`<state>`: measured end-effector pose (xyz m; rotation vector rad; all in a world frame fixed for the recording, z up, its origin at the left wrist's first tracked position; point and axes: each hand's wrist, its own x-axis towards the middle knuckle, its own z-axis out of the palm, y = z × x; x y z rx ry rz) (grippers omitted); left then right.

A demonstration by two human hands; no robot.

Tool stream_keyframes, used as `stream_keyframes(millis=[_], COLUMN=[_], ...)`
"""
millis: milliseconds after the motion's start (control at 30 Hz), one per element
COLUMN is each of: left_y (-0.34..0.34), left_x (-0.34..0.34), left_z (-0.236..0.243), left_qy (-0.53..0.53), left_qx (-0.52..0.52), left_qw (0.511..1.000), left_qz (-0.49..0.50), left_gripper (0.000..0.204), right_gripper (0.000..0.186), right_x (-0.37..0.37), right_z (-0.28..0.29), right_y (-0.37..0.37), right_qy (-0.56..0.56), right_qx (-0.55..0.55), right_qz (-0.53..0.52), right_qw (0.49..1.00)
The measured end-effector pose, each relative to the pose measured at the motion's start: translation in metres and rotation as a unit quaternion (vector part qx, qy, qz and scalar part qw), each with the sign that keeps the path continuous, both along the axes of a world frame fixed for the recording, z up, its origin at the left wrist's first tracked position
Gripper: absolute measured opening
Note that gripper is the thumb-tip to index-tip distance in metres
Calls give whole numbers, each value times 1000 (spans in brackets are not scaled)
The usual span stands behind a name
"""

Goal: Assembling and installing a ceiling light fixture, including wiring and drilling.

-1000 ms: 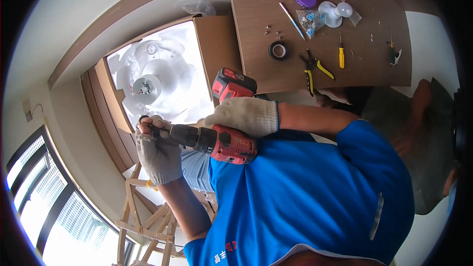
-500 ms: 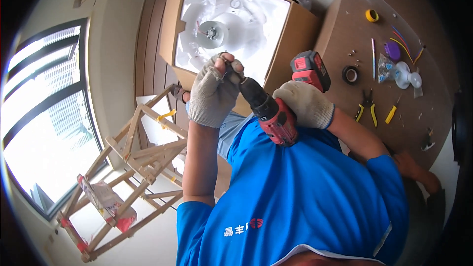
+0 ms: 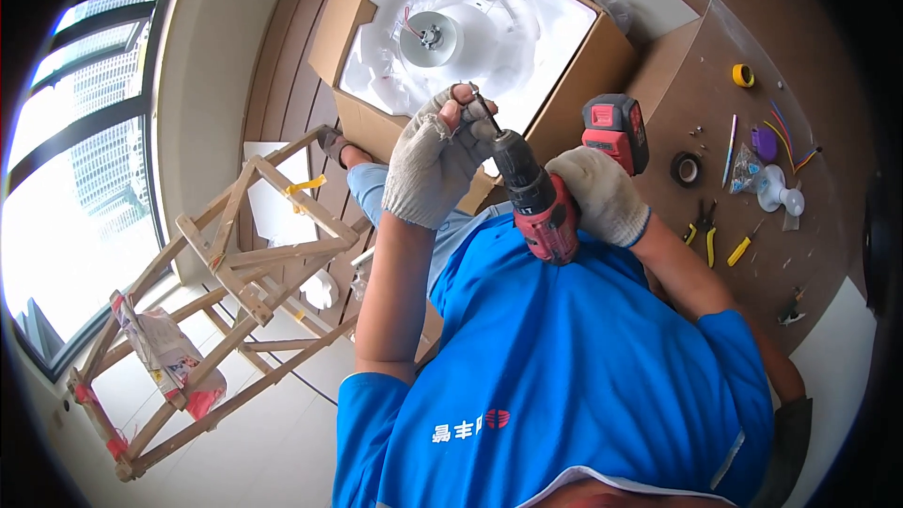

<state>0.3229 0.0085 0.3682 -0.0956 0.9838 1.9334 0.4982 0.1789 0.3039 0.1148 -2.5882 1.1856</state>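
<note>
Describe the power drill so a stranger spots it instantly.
Find the blue shirt. At its upper edge, the gloved right hand holds the drill. Unlike the tools lying on the brown table, it is red and black with a chunky battery.

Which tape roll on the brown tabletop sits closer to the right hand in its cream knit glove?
The black, ring-shaped tape roll, right of the gloved right hand; the yellow tape roll lies farther off, higher in the picture.
</note>
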Motion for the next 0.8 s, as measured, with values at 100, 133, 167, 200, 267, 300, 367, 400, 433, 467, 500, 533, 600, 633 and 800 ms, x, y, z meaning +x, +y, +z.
stream_keyframes(millis=[100,133,167,200,267,300,367,400,433,467,500,533,600,633,800], left_y=[-24,-35,-51,-62,-75,-77,-64,-61,-57,-52,-50,-48,-29,-37,-20], left_x=[-13,-20,-27,-33,-49,-57,-78,-91,-105,-120,-140,-159,-187,-212,-252], left_z=[-35,-54,-74,-91,-120,-137,-157,-178,-194,-212,-233,-253,-285,-306,-357], left_qy=[-50,-80,-89,-93,-143,-143,-127,-117,-92,-67,-61,-63,-65,-41,-118], left_qx=[-28,-43,-35,-36,-46,-73,-129,-131,-139,-146,-157,-170,-219,-217,-316], left_qw=[998,995,995,995,984,981,975,973,974,973,970,965,951,957,918], left_qz=[18,30,26,28,94,107,126,147,156,163,176,188,209,187,209], left_gripper=[29,28,26,26,28,30,22,24,24,25,22,21,18,19,25], right_gripper=[29,29,30,31,32,32,33,35,35,35,36,37,37,38,40], right_x=[-4,-7,-9,-11,-15,-16,-22,-27,-32,-37,-44,-50,-64,-72,-95], right_z=[-8,-9,-9,-9,-17,-23,-27,-28,-32,-36,-41,-47,-61,-65,-101], right_y=[0,0,-2,-4,-8,-9,-11,-12,-14,-15,-19,-21,-20,-25,-25], right_qy=[-32,-34,-30,-28,-42,-52,-76,-90,-98,-106,-114,-130,-150,-153,-193], right_qx=[-15,-15,-18,-21,-21,-19,-20,-20,-22,-12,-4,-2,12,18,7], right_qz=[27,29,28,25,24,22,17,13,13,9,5,6,-7,-11,-17], right_qw=[999,999,999,999,999,998,997,996,995,994,993,991,989,988,981])
